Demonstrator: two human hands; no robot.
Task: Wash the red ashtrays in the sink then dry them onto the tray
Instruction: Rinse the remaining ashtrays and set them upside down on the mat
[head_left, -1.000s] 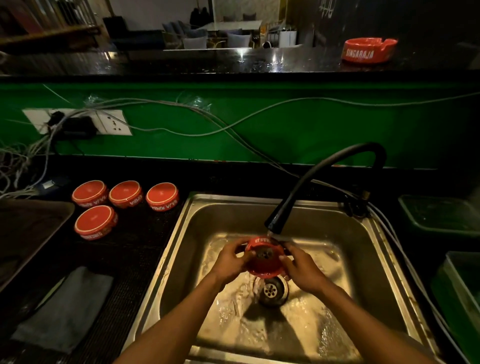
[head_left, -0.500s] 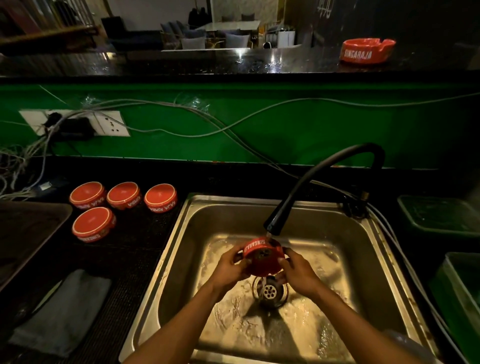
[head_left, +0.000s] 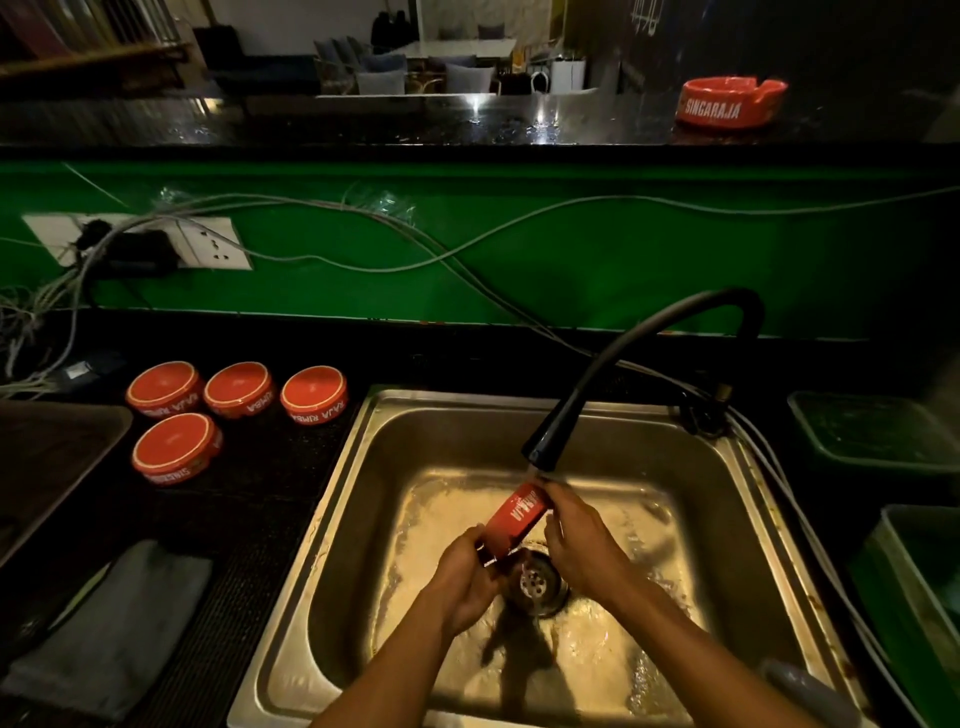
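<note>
I hold a red ashtray (head_left: 517, 518) on its edge under the running black faucet (head_left: 540, 451), over the drain of the steel sink (head_left: 467, 431). My left hand (head_left: 467, 577) grips its lower end, and my right hand (head_left: 576, 540) holds its upper end and far side. Several more red ashtrays (head_left: 176, 447) lie upside down on the dark counter left of the sink. Another red ashtray (head_left: 730, 101) stands upright on the high bar top at the back right. A dark tray (head_left: 47, 462) lies at the far left.
A grey cloth (head_left: 114, 629) lies on the counter at the front left. Cables (head_left: 363, 228) and a wall socket (head_left: 213, 249) run along the green wall behind. Green plastic bins (head_left: 878, 436) stand right of the sink.
The ashtray has been turned from facing me to standing on its edge, tilted. My left hand dropped lower and my right hand rose toward the spout.
</note>
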